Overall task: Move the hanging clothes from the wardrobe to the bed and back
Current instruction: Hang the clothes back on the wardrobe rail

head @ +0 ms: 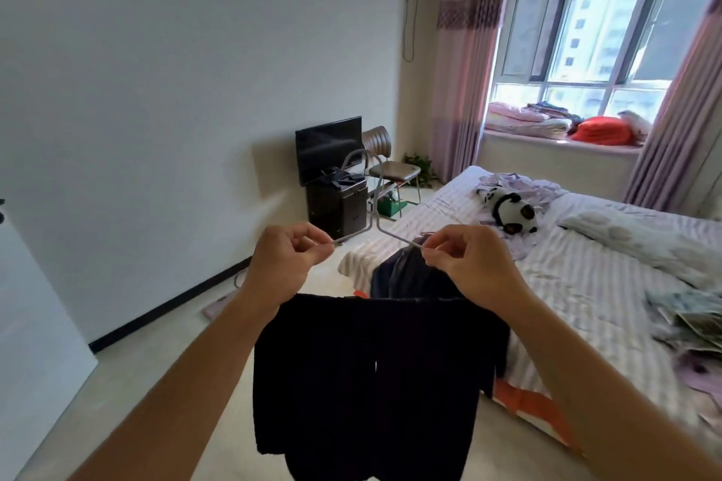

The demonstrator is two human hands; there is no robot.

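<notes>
Both hands hold a thin grey wire hanger (371,203) in the air, a black cloth garment (371,375) draped over its lower bar.

The left hand (287,262) pinches the hanger's left shoulder between curled fingers (312,242), and the right hand (465,262) pinches the right shoulder the same way; the hook rises beyond and between the fingers. The black garment hangs below the fingers, covering part of the floor and the bed's near corner. Just beyond the right fingers a dark crumpled garment (406,269) lies on the striped bed (566,285). Farther right on the bed sits a black-and-white panda toy (512,211). Beyond the left fingers stand a black flat television (328,148) on a dark cabinet (338,207) and a brown metal-legged chair (390,164).
</notes>
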